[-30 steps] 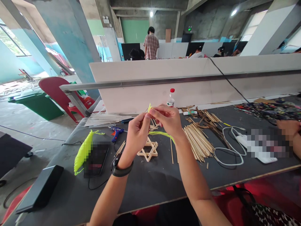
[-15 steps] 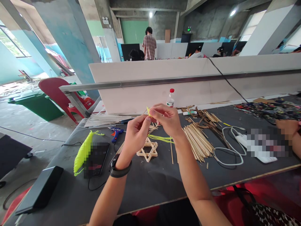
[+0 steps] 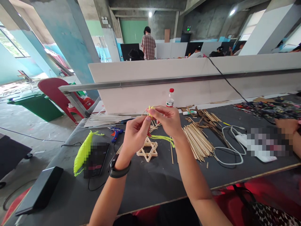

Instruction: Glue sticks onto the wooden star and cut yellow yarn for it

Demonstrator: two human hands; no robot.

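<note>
The left hand (image 3: 135, 133) and the right hand (image 3: 167, 121) meet above the middle of the desk (image 3: 150, 188), fingers pinched narrow on a short end of yellow string (image 3: 150, 109) held between them. The rest of that string (image 3: 163, 138) droops from under the right hand toward the desk. It looks thin, soft and nearly weightless, so it will go limp wherever it is not pulled taut, and its smooth fibres may slip from a loose pinch. The safest hold seems to be close to the end, fingertips tight on it, with the slack kept short.

Directly below the hands lies a star of wooden sticks (image 3: 148, 150), light but likely brittle at its joints; it is better lifted by its rim than squeezed. A pile of loose sticks (image 3: 197, 141) lies toward the right edge, a spool of yellow string (image 3: 82, 153) toward the left edge, and a blue glue gun (image 3: 115, 133) just behind it.
</note>
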